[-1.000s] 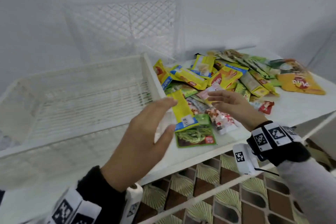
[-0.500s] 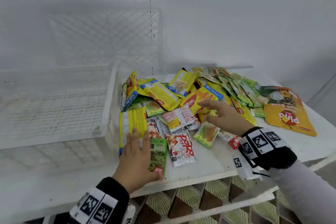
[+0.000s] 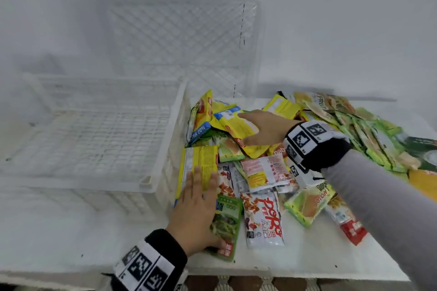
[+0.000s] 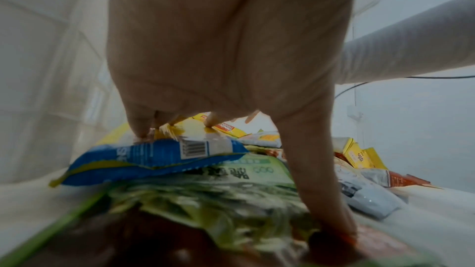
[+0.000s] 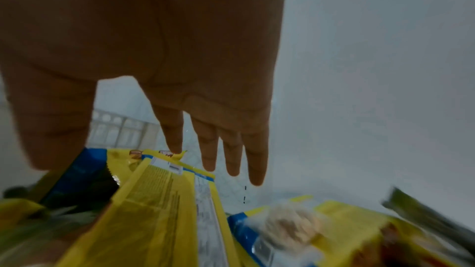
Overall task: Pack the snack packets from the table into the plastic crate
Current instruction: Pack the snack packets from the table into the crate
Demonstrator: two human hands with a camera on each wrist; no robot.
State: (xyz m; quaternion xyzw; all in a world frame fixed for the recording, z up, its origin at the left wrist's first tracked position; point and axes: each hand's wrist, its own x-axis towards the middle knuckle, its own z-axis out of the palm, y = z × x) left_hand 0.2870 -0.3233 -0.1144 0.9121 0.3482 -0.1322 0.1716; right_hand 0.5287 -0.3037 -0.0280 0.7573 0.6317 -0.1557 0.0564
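Note:
The white plastic crate (image 3: 176, 120) stands at the left with nothing in it. A heap of snack packets lies to its right on the table. My left hand (image 3: 196, 205) lies flat, its fingers on a yellow packet with a blue end (image 3: 201, 160) and its thumb on a green packet (image 3: 228, 220). The left wrist view shows that hand (image 4: 218, 68) pressing both the yellow packet (image 4: 159, 155) and the green packet (image 4: 205, 200). With straight fingers, my right hand (image 3: 264, 129) rests over another yellow packet (image 3: 236, 123) close to the crate. In the right wrist view the right hand (image 5: 180, 48) hovers just above this packet (image 5: 159, 210).
A second white crate (image 3: 184, 38) leans upright against the back wall. A white and red packet (image 3: 262, 217) and a red sachet (image 3: 352, 229) lie near the table's front edge (image 3: 283, 271). A large orange pouch (image 3: 423, 182) lies at the far right.
My left hand came down from mid-air and now lies flat on the yellow and green packets. My right hand slid left across the heap toward the crate.

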